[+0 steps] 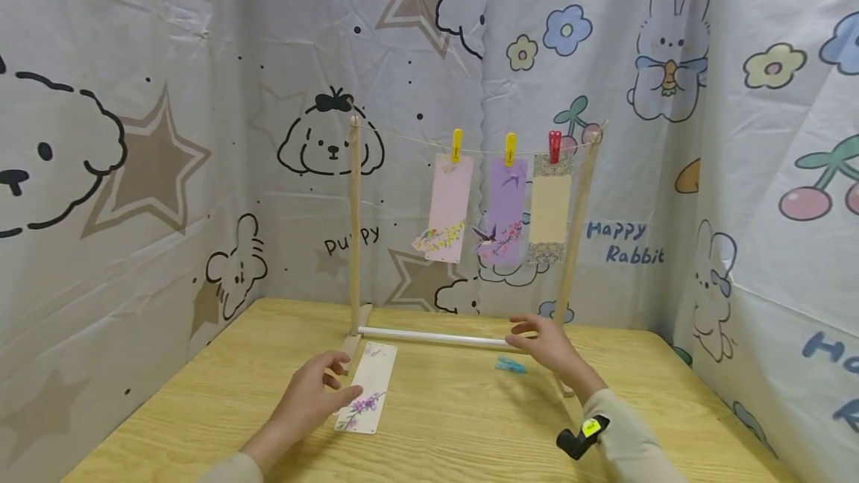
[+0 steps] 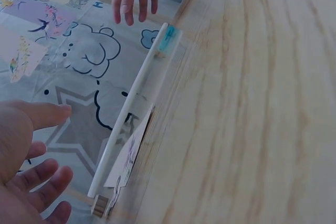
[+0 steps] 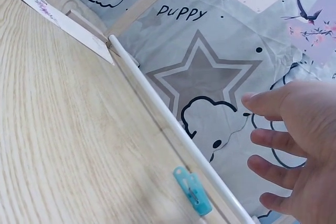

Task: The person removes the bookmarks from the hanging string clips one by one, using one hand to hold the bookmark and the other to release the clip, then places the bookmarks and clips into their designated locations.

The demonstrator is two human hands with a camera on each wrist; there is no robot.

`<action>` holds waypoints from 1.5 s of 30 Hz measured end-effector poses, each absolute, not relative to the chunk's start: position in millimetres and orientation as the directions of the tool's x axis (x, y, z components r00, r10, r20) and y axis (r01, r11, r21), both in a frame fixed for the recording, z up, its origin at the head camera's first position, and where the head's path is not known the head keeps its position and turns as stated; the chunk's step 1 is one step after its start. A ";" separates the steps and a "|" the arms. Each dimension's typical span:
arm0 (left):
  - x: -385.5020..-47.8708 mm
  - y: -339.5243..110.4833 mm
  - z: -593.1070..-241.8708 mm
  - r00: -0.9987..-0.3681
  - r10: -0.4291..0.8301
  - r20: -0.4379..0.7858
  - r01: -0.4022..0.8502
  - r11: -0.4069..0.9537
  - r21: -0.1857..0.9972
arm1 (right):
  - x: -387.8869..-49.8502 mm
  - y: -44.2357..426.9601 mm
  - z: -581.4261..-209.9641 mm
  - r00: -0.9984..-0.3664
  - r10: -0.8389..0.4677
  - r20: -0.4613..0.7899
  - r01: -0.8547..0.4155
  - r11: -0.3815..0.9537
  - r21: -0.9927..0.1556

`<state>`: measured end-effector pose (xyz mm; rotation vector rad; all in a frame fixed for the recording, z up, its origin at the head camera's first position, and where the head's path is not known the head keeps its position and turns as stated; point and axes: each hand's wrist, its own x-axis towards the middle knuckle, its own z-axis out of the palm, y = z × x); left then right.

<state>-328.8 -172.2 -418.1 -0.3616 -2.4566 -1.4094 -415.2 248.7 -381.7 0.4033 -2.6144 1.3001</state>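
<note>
A white bookmark with purple flowers (image 1: 371, 379) lies on the table. My left hand (image 1: 310, 402) is at its left side, fingers loosely bent and holding nothing; the thumb overlaps the card's edge in the head view. In the left wrist view those fingers (image 2: 50, 182) stand apart from the card (image 2: 126, 163). A blue clothespin (image 1: 511, 365) lies on the table in front of a white rod (image 1: 432, 337). Just above and behind that clothespin hovers my right hand (image 1: 546, 347). Its fingers (image 3: 275, 171) are spread and empty in the right wrist view.
Two wooden posts (image 1: 356, 229) carry a string (image 1: 406, 139). From it hang a pink card (image 1: 451, 196) and a purple card (image 1: 506, 200) on yellow clothespins (image 1: 456, 146), plus a beige card (image 1: 550, 203) on a red clothespin (image 1: 555, 146). Printed curtains (image 1: 302, 259) surround the table.
</note>
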 end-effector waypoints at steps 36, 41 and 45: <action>-350.6 -165.8 -381.2 -0.904 0.108 0.413 0.416 0.439 0.797 | -414.4 246.1 -322.8 -0.912 -0.217 0.347 -0.409 0.504 -0.761; -352.8 -166.6 -378.4 -0.900 0.139 0.413 0.433 0.397 0.810 | -411.8 246.0 -310.7 -0.904 -0.218 0.368 -0.428 0.494 -0.757; -353.4 -168.3 -377.0 -0.891 0.153 0.428 0.452 0.382 0.806 | -411.5 247.7 -304.1 -0.905 -0.216 0.367 -0.426 0.490 -0.761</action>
